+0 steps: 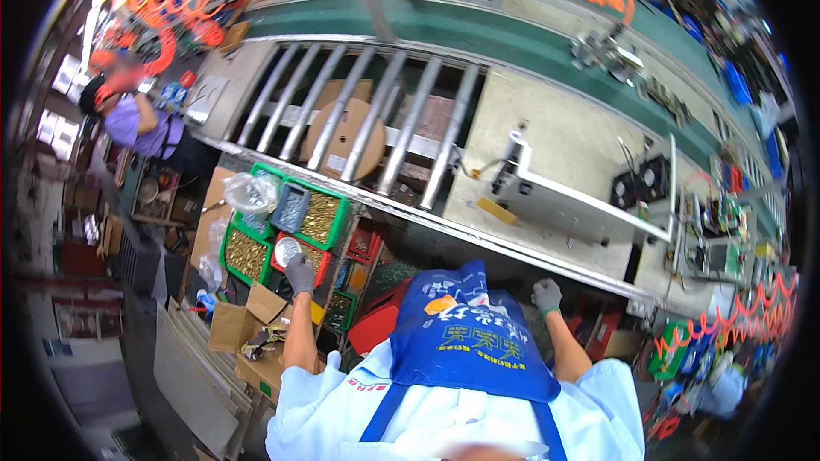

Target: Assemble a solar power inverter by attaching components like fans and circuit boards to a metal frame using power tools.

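My left hand (300, 275), in a grey glove, reaches over a red bin (321, 266) at the left of the bench. Its fingertips are by a round, silvery-white dish-like thing (287, 250) in that bin; whether they grip anything is hidden. My right hand (547, 296), gloved too, is held just below the bench's near edge, its fingers curled in; anything inside them is not visible. On the bench beyond it stands a white-edged open metal housing (589, 215), with black fans (642, 185) at its right end.
Green bins of brass-coloured fasteners (318, 218) surround a grey-blue bin (291, 207). A clear plastic bag (250, 194) lies behind them. Metal rollers (367, 111) span the conveyor left of the housing. Cardboard boxes (233, 327) stand at lower left; a person (141, 126) is at far left.
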### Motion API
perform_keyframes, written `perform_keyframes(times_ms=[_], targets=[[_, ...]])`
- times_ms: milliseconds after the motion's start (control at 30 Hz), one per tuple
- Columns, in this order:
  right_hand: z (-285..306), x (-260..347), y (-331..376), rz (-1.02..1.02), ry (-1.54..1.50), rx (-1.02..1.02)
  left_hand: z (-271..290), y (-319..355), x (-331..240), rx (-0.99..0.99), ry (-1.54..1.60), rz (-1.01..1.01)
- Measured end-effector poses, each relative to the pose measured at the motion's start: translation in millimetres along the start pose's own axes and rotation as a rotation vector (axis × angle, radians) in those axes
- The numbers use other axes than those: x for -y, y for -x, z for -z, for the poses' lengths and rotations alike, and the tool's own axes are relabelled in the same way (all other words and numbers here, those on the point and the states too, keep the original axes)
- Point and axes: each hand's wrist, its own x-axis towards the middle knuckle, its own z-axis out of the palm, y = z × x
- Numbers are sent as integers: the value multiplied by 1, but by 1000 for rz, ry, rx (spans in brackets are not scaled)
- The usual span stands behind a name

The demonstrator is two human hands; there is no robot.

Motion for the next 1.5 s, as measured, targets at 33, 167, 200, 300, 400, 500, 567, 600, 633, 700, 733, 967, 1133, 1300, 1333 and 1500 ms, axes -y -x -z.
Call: perform_keyframes(times_ms=[33,167,200,300,400,500,567,600,633,700,733,967,1133,1300,1333,1500], targets=[[3,-1,-5,123,224,-51,-2,-4,-25,127,71,71],[29,-15,-14,337,475,-175,-56,23,-165,419,615,135],[34,-17,-14,224,377,-133,-72,38,-199,466,546,-35],[45,-17,-14,96,209,-137,-133,92,-302,725,581,-248],[61,-16,-7,-4,22,-126,-193,149,-389,927,485,-384],[87,-24,7,-48,-53,-194,-239,197,-455,918,546,-727],[113,-33,9,-5,18,-245,-268,223,-488,947,514,-789],[128,-37,9,-44,68,-280,-281,234,-503,965,505,-793],[144,-42,7,-12,117,-297,-295,241,-512,991,474,-809],[191,-50,2,31,191,-377,-319,255,-533,1039,428,-826],[217,-54,0,104,243,-432,-330,260,-541,1013,372,-853],[349,-78,-28,-62,942,-492,-355,267,-545,927,348,-983],[375,-95,-36,-405,964,-248,-340,260,-541,844,343,-924],[391,-124,-62,-597,790,-87,-330,253,-539,824,461,-772],[393,-132,-72,-589,791,-69,-328,251,-538,801,467,-786],[398,-183,-102,-669,459,-30,-304,238,-529,916,388,-570]])
